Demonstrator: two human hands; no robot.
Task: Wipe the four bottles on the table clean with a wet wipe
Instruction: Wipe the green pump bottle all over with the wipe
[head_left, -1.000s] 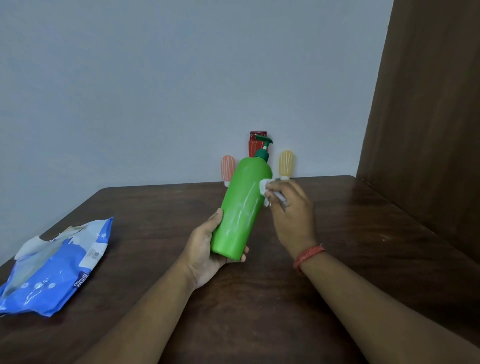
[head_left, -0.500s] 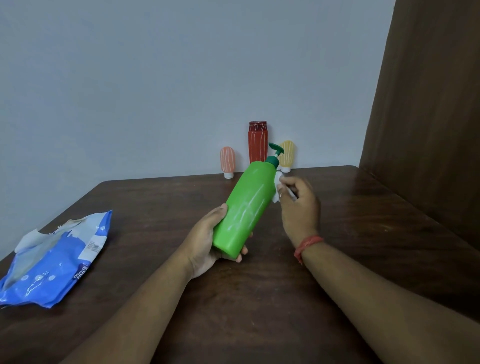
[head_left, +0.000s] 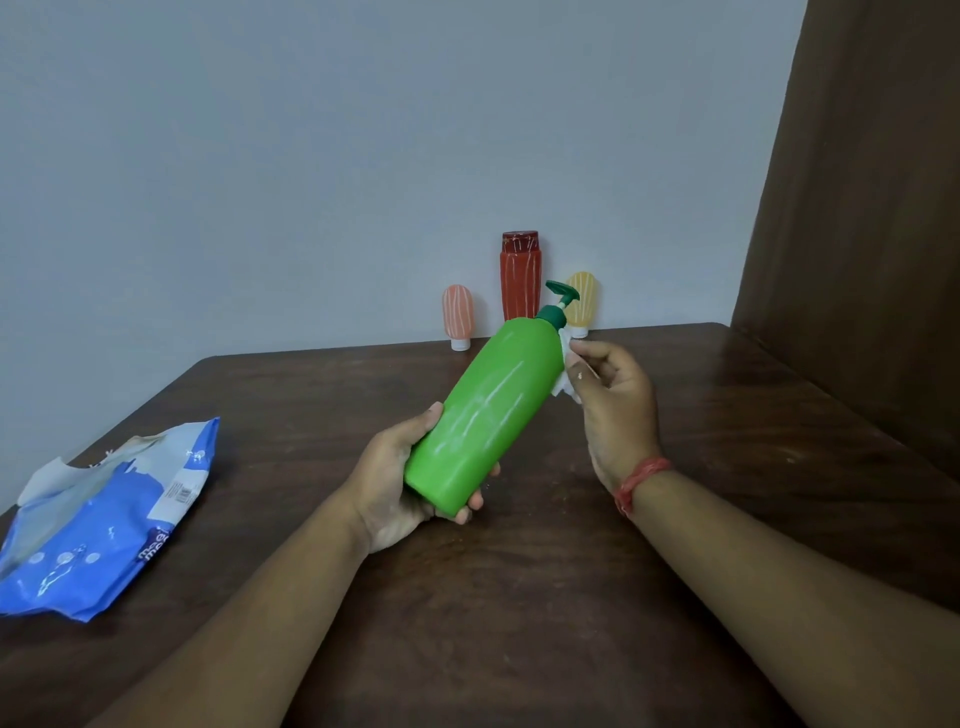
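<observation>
The left hand has its grip curled round the bottom end of the tall bright green plastic bottle with a dark green pump top. The bottle is held up off the dark brown wooden bench, tilted so its pump end points up and away from that grip. The right hand pinches a small white wet wipe in its grip and presses it on the bottle's shoulder, just under the pump.

Pale streaks show on the green side facing up, between the two grips. I think this part is being wiped now.

Past the right grip, by the wall, stand three more bottles: a tall red bottle with white lines, a small pink tube standing on its white cap, and a small yellow tube. Far out to the side of the left grip lies the blue and white wipe packet, torn open.

The green bottle looks smooth and stiff. When wet it will likely be slippery, so a full hand round the wide bottom seems the safest hold. The thin pump neck looks like the weak part, so it is a poor place to hold. I cannot tell if it is full or light.
</observation>
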